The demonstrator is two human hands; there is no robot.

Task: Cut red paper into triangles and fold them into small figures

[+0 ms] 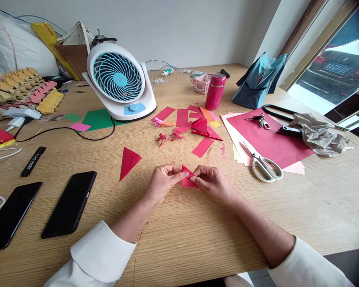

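Observation:
Between thumb and fingers of both hands is a small piece of folded red paper, held just above the wooden table. My left hand pinches its left side and top. From the right, my right hand grips the other edge, its thumb on the paper. A red paper triangle lies to the left of the hands. Beyond them rest small folded red paper figures, a red rectangle of paper and a larger folded red piece.
White-handled scissors lie on a stack of paper sheets topped by a red sheet at right. A fan and a pink flask stand at the back. Two phones and a black marker are at left.

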